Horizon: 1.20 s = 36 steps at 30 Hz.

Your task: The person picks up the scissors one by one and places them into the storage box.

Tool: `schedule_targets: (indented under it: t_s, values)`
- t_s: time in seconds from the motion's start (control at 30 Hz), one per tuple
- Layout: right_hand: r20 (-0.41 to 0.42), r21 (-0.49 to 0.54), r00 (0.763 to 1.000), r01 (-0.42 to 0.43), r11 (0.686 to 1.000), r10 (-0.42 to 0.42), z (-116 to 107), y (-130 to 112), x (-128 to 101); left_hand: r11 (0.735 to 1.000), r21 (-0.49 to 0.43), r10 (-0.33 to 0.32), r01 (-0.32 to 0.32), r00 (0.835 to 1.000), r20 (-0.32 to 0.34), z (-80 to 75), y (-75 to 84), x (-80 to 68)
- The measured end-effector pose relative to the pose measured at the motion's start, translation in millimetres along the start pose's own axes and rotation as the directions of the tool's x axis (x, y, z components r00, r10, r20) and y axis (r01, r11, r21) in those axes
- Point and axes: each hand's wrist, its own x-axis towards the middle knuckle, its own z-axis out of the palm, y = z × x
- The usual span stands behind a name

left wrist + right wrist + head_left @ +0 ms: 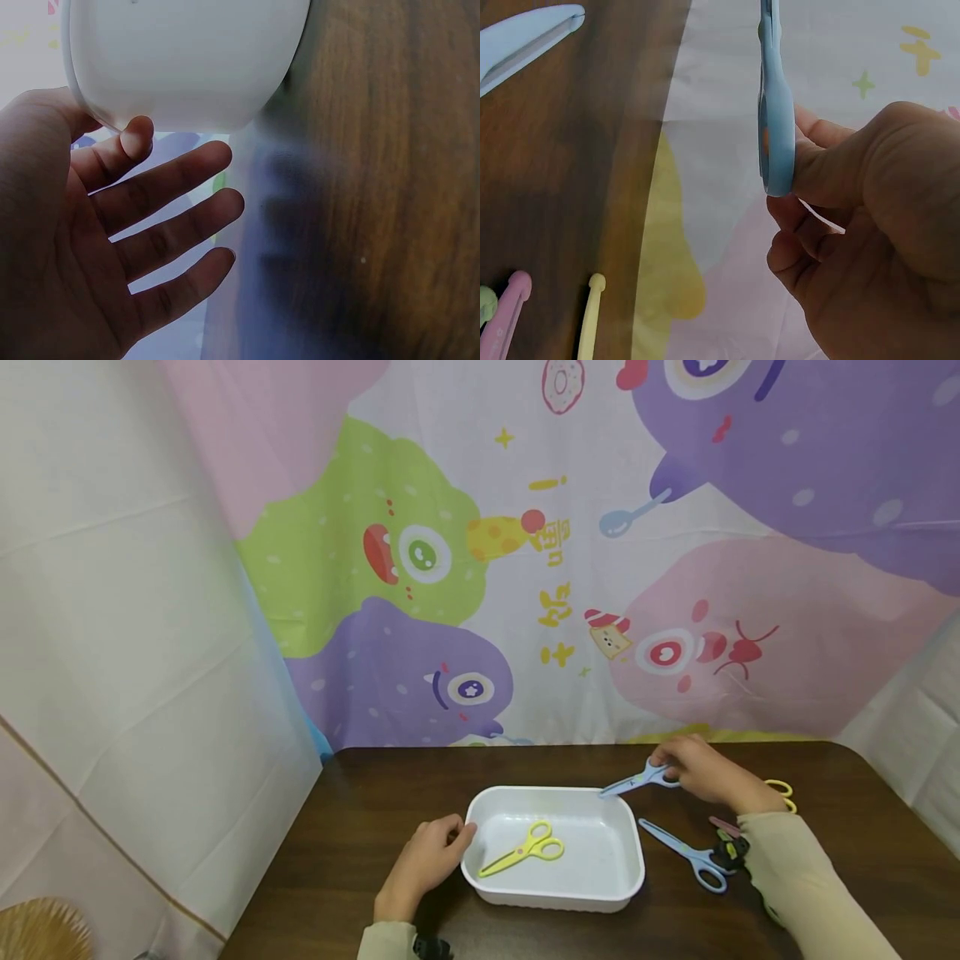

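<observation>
A white plastic tray point(555, 900) sits on the table, with yellow scissors point(513, 859) lying inside. My left hand point(427, 857) grips its left rim between thumb and index finger; in the left wrist view the other fingers spread out beneath. Light blue scissors point(636, 782) are pinched by the handles in my right hand point(701, 767), their blades pointing left over the tray's back right corner. The right wrist view shows these scissors point(781, 142) edge-on, thumb against the handle.
More light blue scissors point(675, 842) lie right of the tray. Beyond them are pink scissors point(506, 319), a green pair point(486, 304) and a yellow pair point(591, 315), partly hidden by my right arm in the head view. A cartoon-printed curtain point(525, 710) hangs behind the dark wooden table point(360, 810).
</observation>
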Motion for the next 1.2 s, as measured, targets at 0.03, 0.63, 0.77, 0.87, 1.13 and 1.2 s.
schedule_targets:
  t_s: [0.03,0.63,0.77,0.87,1.13,1.2]
  values:
    - [0.002,0.005,1.0,0.005,1.0,-0.005,0.2,-1.2,1.2,1.0,-0.001,-0.001,0.001,1.0,0.0,0.0,0.0,0.0]
    - [-0.004,0.025,0.996,0.087,0.996,-0.087,11.1,-19.4,14.4,1.0,-0.007,0.011,-0.011,1.0,-0.007,-0.3,0.6,-0.8]
    - [-0.002,0.029,0.995,0.1,0.995,-0.1,12.7,-25.0,16.2,1.0,-0.002,0.002,-0.002,1.0,0.007,0.2,0.6,0.0]
    - [-0.004,0.038,0.994,0.108,0.993,-0.108,13.6,-28.7,17.3,1.0,-0.004,0.002,-0.002,1.0,0.011,0.7,1.1,0.6]
    - [0.037,0.081,0.995,0.092,0.992,-0.095,20.4,-35.6,24.7,1.0,0.007,0.011,-0.011,1.0,-0.007,2.0,2.2,0.2]
    - [0.053,0.084,0.995,0.077,0.993,-0.082,22.3,-37.8,25.7,1.0,0.01,0.01,-0.01,1.0,-0.008,2.4,2.1,0.4]
